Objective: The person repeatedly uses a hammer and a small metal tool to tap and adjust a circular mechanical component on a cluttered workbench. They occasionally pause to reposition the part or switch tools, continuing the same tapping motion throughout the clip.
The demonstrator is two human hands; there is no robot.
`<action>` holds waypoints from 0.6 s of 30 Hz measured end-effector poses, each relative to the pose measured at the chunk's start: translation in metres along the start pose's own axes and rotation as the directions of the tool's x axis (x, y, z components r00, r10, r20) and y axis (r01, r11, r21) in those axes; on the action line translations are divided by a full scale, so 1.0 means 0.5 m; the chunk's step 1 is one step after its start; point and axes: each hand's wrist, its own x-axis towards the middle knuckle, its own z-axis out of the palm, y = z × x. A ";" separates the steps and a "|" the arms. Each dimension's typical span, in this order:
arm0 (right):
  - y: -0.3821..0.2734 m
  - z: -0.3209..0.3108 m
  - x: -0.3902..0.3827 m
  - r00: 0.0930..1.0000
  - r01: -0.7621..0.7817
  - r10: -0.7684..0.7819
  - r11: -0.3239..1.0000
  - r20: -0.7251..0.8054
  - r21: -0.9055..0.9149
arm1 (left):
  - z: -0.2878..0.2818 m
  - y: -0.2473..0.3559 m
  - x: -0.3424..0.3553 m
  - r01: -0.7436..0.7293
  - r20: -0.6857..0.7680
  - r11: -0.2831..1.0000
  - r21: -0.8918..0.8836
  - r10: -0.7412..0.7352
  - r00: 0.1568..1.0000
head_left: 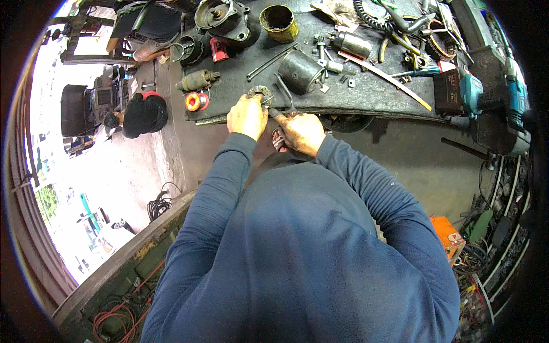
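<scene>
My left hand [247, 117] grips a small round metal part [261, 92] at the near edge of the dark workbench [366, 94]. To its right, my right hand [303, 132] is closed on a hand tool [284, 94] whose thin dark shaft reaches up toward that part. Just behind the part lies a dark cylindrical motor housing [299, 71]. Both my forearms are in blue sleeves. The tool's tip and the part's underside are hidden by my fingers.
On the bench lie a yellow tin cup [278, 23], a starter housing [223, 20], a small motor [197, 80], a red-orange spool [195, 102], rods, pliers and a teal drill [514, 91]. Another person in a dark cap [144, 114] is at left. An orange box [449, 237] sits at right.
</scene>
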 end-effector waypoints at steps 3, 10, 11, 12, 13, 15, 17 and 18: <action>0.000 0.006 0.007 0.999 0.033 -0.033 0.997 0.003 -0.075 | -0.003 -0.003 0.000 -0.010 0.010 1.000 0.022 0.010 1.000; 0.013 0.020 0.004 0.992 0.103 -0.112 0.985 -0.066 -0.138 | 0.000 -0.040 0.006 -0.124 0.046 0.991 0.050 0.122 0.991; 0.012 0.014 0.004 0.993 0.094 -0.101 0.987 -0.055 -0.131 | -0.003 -0.045 0.006 -0.178 0.048 0.983 0.047 0.176 0.983; 0.010 0.008 0.005 0.995 0.086 -0.092 0.987 -0.044 -0.135 | -0.007 -0.053 0.003 -0.233 0.050 0.972 0.043 0.231 0.972; 0.007 0.001 0.007 0.996 0.077 -0.083 0.987 -0.033 -0.140 | -0.011 -0.062 0.004 -0.287 0.052 0.957 0.040 0.285 0.957; -0.009 -0.024 0.008 0.998 0.060 -0.059 0.989 0.008 -0.138 | -0.006 -0.087 0.007 -0.388 0.041 0.918 0.078 0.386 0.921; -0.023 -0.048 0.009 0.998 0.030 -0.022 0.991 0.059 -0.131 | 0.002 -0.109 0.017 -0.479 0.043 0.870 0.117 0.477 0.878; -0.023 -0.049 0.011 0.997 0.023 -0.013 0.990 0.072 -0.137 | 0.006 -0.117 0.025 -0.520 0.051 0.844 0.135 0.518 0.854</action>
